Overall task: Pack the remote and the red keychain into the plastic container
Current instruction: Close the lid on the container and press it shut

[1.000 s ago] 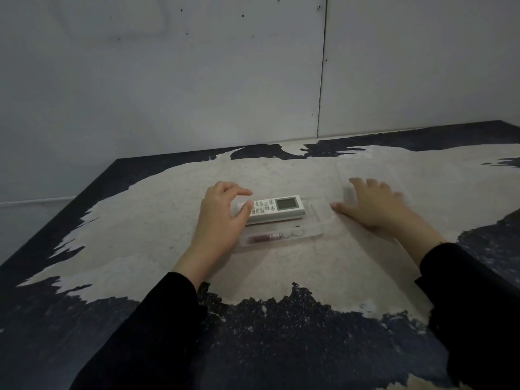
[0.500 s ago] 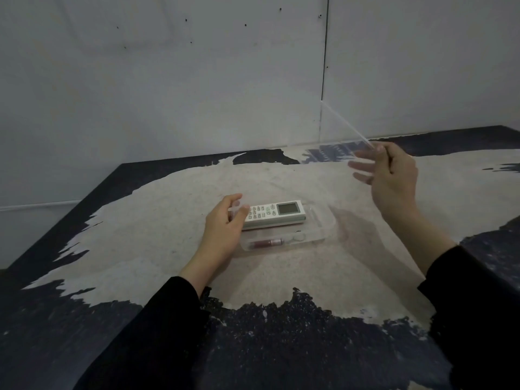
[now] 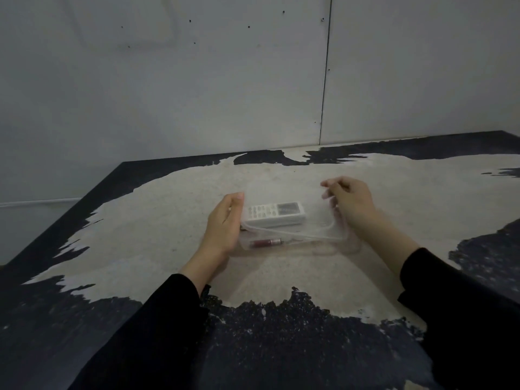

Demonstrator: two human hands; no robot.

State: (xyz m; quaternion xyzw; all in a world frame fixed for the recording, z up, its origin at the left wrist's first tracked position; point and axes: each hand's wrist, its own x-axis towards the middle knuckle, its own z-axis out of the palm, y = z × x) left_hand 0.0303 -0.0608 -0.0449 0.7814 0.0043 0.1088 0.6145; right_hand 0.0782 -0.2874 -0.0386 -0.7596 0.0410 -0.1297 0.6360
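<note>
The white rectangular remote [image 3: 274,213] and red cylindrical keychain [image 3: 266,243] already lie in the clear plastic container [image 3: 323,243], which the flat, open left hand [image 3: 225,223] steadies while the right hand [image 3: 350,201], pinching the transparent lid [image 3: 318,220], has yet to press it shut.

Clear glossy plastic container [image 3: 298,243] showing through, white matt plastic remote [image 3: 274,213] sitting inside, red keychain [image 3: 266,242] glinting, tabletop [image 3: 168,235] looking rough, black coating flaking.

Clear lid [image 3: 315,218] is sitting over the plastic container [image 3: 295,243], blocking the top. Left hand [image 3: 225,223] and right hand [image 3: 349,201] are crowding both ends; the table [image 3: 157,220] is lying open all around.
</note>
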